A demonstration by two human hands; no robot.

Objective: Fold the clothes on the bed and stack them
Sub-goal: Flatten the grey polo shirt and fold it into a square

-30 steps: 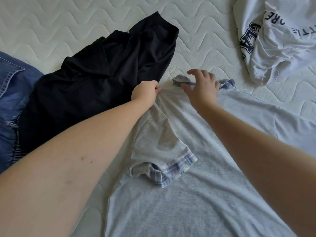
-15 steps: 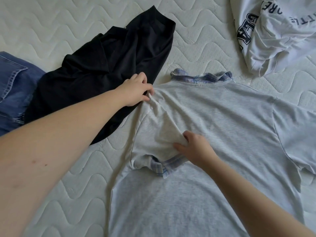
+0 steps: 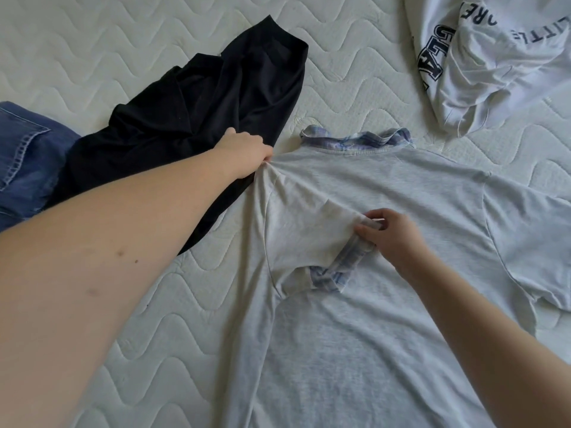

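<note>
- Left hand (image 3: 244, 149) grips grey tee (image 3: 370, 211) shoulder; fingers hidden, curl unclear.
- Right hand (image 3: 392, 236) pinches folded sleeve's plaid cuff (image 3: 343, 267).
- Tee's bottom cut off.
- Quilted white mattress (image 3: 92, 57) under tee.

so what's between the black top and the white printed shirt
Head view: only bare quilted mattress between black top and white shirt; the grey shirt's plaid collar lies just below that stretch.

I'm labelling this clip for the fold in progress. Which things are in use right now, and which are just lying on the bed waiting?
In use:
grey T-shirt, spread flat
left hand, gripping its shoulder
right hand, pinching the plaid-cuffed sleeve

Lying about:
black garment
blue jeans
white printed shirt
quilted mattress
</note>
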